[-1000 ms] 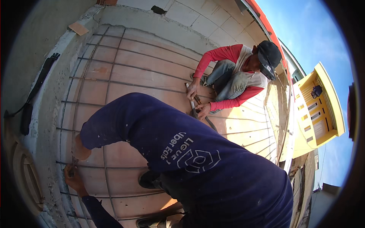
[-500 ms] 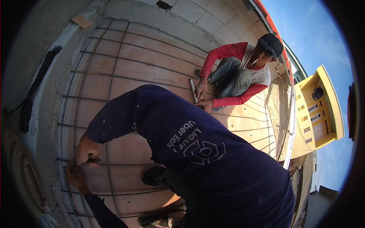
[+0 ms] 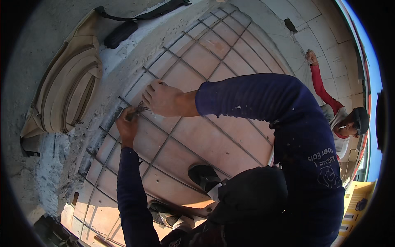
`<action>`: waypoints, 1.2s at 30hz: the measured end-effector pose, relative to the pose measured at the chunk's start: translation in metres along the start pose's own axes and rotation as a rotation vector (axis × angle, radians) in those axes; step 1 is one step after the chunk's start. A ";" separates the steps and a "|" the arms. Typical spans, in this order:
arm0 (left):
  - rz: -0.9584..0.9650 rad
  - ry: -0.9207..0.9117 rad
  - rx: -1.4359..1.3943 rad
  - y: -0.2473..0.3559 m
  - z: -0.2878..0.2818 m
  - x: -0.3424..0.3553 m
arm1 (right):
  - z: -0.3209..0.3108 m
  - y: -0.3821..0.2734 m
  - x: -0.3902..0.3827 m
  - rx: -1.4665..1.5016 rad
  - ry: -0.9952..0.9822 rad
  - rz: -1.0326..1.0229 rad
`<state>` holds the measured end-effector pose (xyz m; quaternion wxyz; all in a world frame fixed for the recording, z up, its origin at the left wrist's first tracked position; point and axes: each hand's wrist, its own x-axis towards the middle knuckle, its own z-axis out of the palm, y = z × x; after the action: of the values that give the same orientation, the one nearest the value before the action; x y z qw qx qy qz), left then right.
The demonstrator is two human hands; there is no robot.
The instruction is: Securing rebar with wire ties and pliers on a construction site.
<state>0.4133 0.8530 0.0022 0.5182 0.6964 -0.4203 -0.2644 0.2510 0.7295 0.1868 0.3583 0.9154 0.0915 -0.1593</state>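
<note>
Both my hands meet over a grid of steel rebar [image 3: 168,136], close to the concrete edge. My left hand [image 3: 127,125] has its fingers pinched at a thin dark piece that looks like tie wire [image 3: 141,108], beside a bar. Against the other side of that piece, my right hand [image 3: 164,99] is closed, its back toward me. Whatever lies within its curled fingers is hidden. The bars cross just above pinkish panels [image 3: 160,181].
A tan waist bag [image 3: 68,88] with a black strap lies on the concrete ledge [image 3: 88,123] at left. A co-worker in red sleeves [image 3: 323,86] is at far right, one hand [image 3: 311,57] raised with thin strands. My shoes [image 3: 203,177] stand among the bars.
The view has swung left, bringing my hands nearer the middle and the waist bag into full sight. The co-worker's hand, low at a white bar before, is now raised.
</note>
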 end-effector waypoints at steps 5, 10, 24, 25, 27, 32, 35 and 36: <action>-0.066 -0.002 0.029 0.012 -0.013 0.002 | 0.008 0.022 0.022 0.388 -0.259 -0.026; -0.064 -0.007 0.026 0.015 -0.011 0.005 | 0.012 0.056 0.029 0.515 -0.467 -0.031; 0.036 -0.052 0.059 0.011 -0.012 0.000 | 0.031 0.002 0.002 2.560 -1.062 0.578; 0.044 -0.060 0.053 0.011 -0.012 0.001 | 0.039 -0.004 -0.004 3.002 -1.055 0.532; 0.038 -0.049 0.066 0.006 -0.017 -0.003 | 0.022 -0.001 0.001 2.806 -1.023 0.622; 0.037 0.687 -0.105 0.041 0.034 -0.024 | 0.020 0.001 0.002 2.393 -0.904 0.629; -0.808 0.677 -0.794 0.113 0.074 -0.034 | 0.012 -0.004 -0.007 2.362 -0.814 0.763; -0.805 0.687 -0.796 0.118 0.072 -0.030 | 0.008 -0.007 -0.008 2.388 -0.788 0.708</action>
<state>0.3033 0.8299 0.0883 0.7013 0.5991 0.1916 -0.3354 0.2400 0.7282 0.1795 -0.6457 0.5330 -0.4602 -0.2953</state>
